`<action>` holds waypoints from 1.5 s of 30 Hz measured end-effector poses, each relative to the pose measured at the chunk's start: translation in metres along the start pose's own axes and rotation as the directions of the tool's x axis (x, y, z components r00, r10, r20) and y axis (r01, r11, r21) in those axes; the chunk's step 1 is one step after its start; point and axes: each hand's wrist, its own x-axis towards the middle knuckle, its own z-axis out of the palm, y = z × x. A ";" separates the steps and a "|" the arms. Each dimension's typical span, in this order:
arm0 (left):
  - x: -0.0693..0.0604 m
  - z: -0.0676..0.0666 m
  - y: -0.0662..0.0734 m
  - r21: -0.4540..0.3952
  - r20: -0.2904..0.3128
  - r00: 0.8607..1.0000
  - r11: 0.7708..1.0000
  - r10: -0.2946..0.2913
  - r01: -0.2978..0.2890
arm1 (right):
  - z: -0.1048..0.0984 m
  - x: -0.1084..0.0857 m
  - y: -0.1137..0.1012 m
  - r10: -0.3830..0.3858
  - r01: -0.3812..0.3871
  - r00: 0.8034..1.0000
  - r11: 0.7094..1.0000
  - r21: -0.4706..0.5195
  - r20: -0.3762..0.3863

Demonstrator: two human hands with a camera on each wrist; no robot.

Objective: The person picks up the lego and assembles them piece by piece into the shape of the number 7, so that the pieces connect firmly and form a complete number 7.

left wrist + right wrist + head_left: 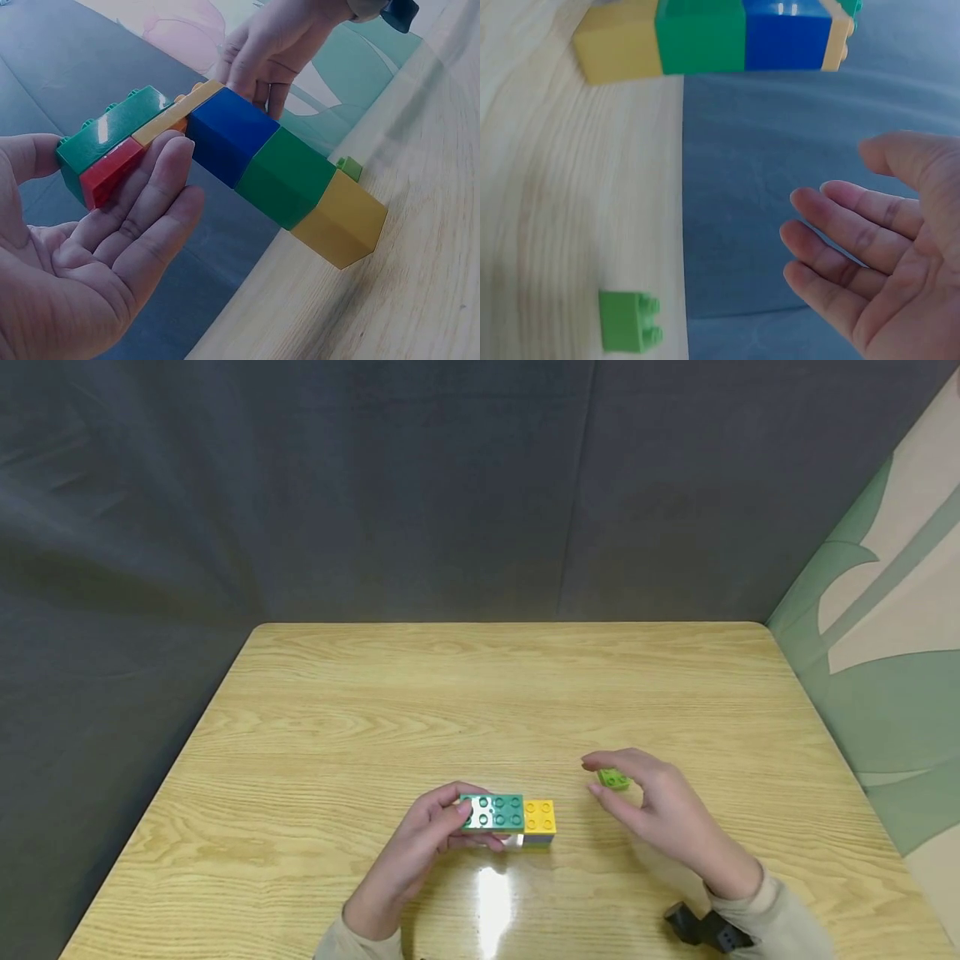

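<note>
My left hand (420, 839) grips a stepped stack of toy building bricks, with the thumb on the long green brick (508, 814). Under that brick, in the left wrist view, are a red brick (116, 172) and a thin yellow piece (196, 105). Below the thin piece a column steps down through a blue brick (234, 135), a green brick (285, 178) and a yellow brick (341, 220). My right hand (663, 802) holds nothing; its thumb and fingers are spread apart. Nearest to it is a small light green brick (613, 779), lying on the table.
The wood-grain table (360, 718) reaches back to a dark curtain (420, 493). At the right stands a wall panel (892, 710) with a green leaf pattern. A black device (705, 930) sits at the right wrist.
</note>
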 end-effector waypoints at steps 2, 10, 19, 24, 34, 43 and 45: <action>0.000 0.000 0.000 -0.002 0.001 1.000 1.000 0.000 0.000 | -0.001 -0.001 0.005 0.015 -0.015 1.000 1.000 -0.009 -0.002; 0.000 0.001 0.001 -0.006 -0.007 1.000 1.000 -0.010 0.010 | -0.001 -0.004 0.022 0.060 -0.060 0.998 0.997 -0.043 0.005; -0.001 0.001 0.003 0.002 -0.005 1.000 1.000 -0.023 0.023 | 0.001 -0.009 0.042 0.122 -0.120 0.991 0.992 -0.028 0.049; -0.001 0.000 0.003 0.004 0.002 1.000 1.000 -0.018 0.018 | 0.002 -0.011 0.049 0.168 -0.167 0.983 0.986 -0.009 0.077; 0.000 0.000 0.000 -0.033 0.052 0.997 0.998 0.054 -0.052 | 0.002 -0.012 0.057 0.214 -0.209 0.970 0.976 -0.054 0.115; 0.001 -0.002 -0.002 -0.031 0.067 0.995 0.997 0.076 -0.074 | 0.006 -0.013 0.067 0.247 -0.238 0.957 0.968 -0.074 0.151; 0.001 -0.002 -0.002 -0.033 0.070 0.995 0.997 0.076 -0.074 | 0.006 -0.014 0.068 0.260 -0.250 0.952 0.965 -0.077 0.164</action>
